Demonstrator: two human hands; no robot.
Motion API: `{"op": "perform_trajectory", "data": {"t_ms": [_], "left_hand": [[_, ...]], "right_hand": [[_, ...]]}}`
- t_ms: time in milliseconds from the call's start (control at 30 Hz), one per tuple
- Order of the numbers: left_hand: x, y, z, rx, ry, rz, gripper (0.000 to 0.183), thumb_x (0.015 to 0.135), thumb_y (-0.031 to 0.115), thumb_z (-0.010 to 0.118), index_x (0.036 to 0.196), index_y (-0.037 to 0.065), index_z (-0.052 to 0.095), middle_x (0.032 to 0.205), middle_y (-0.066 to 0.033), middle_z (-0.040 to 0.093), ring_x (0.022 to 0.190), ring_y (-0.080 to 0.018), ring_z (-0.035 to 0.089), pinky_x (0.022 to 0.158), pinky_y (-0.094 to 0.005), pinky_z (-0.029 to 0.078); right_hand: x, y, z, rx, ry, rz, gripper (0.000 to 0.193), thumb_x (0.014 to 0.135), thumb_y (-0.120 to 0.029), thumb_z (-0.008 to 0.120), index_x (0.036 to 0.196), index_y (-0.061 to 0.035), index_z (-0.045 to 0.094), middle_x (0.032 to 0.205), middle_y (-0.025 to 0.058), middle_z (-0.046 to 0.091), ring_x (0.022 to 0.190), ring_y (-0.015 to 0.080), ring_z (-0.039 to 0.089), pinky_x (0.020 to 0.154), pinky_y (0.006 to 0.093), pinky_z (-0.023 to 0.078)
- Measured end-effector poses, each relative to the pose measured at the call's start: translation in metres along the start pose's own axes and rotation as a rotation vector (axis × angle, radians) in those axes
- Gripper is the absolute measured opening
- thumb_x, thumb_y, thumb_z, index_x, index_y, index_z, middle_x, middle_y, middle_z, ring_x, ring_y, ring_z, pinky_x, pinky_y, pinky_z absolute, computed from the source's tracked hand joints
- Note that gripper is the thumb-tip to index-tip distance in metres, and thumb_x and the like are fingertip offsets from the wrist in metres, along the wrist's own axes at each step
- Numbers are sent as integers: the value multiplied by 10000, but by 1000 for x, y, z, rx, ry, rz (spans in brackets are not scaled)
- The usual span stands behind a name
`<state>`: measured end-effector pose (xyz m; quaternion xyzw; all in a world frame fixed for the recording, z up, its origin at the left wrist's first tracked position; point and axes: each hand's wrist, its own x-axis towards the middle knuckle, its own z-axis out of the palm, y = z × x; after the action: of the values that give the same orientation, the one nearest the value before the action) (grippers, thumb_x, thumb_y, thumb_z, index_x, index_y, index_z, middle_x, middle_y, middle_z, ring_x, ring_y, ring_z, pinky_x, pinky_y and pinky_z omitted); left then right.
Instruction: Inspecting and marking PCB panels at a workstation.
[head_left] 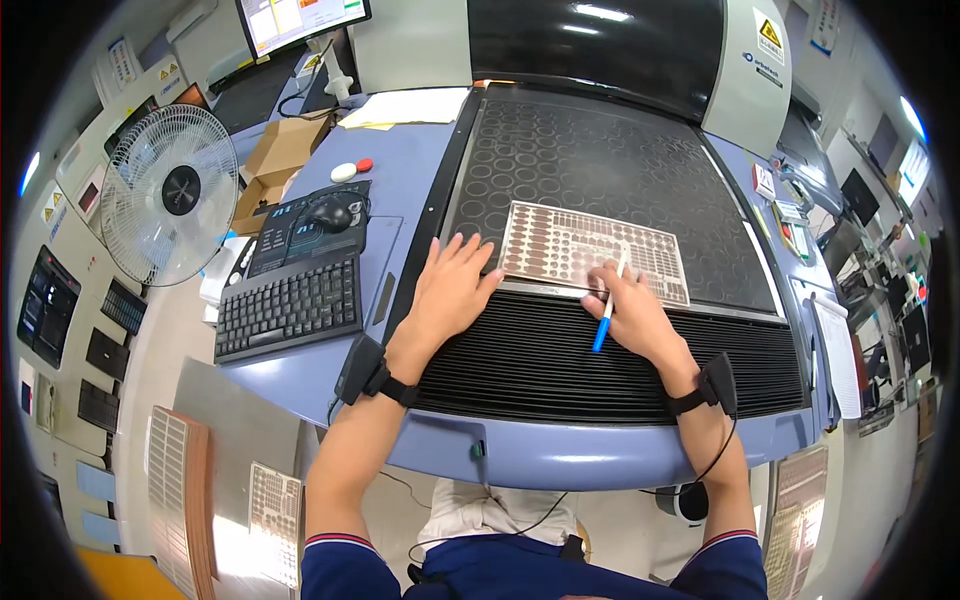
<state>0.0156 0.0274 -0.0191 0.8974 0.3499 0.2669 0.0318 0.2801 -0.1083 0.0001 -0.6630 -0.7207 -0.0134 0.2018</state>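
A flat, pale panel [550, 241] patterned with rows of brown round and oblong shapes lies on the black machine bed [640, 150]. My right hand [637, 312] grips a white marker pen [603, 325] with a blue end, the blue end pointing toward me. The fingers of this hand rest at the panel's near edge, and the pen's upper end is over the panel. Palm down beside the panel's left edge is my left hand [450, 288], its fingers spread on the bed and its thumb close to the panel's corner. It holds nothing.
Ribbed black bellows [540, 350] span the bed's near side. To the left are a keyboard [290, 308], a mouse [335, 211], a fan [180, 190] and an open cardboard box [285, 150]. Papers [835, 350] lie at the right. Similar panels [275, 515] stand below the table.
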Motion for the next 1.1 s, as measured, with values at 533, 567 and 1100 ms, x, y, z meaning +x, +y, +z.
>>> {"op": "perform_trajectory", "data": {"t_ms": [533,567,1100], "left_hand": [[-12,12,-2,130,-257,-54,724,1038,517,406,1503,-35,350,1514,-319,377,1468,-420,294,1210,-529,203],[-12,12,-7,70,-302,-71,733,1036,523,405,1507,-35,345,1520,-320,368,1469,-421,293,1210,-532,201],[-40,17,-71,-32,-291,-139,634,998,418,550,1448,-13,431,1434,-283,500,1387,-427,417,1178,-546,260]], "right_hand": [[1,-11,7,86,-46,-27,543,1010,-415,541,1338,14,486,1330,336,534,1224,507,526,1144,609,286],[1,-10,6,82,-62,-35,536,1010,-414,541,1328,15,494,1306,333,552,1210,510,534,1142,602,295],[-12,-25,2,134,-50,-60,472,974,-341,621,1259,26,538,1194,325,615,1211,483,543,1153,550,326]]}}
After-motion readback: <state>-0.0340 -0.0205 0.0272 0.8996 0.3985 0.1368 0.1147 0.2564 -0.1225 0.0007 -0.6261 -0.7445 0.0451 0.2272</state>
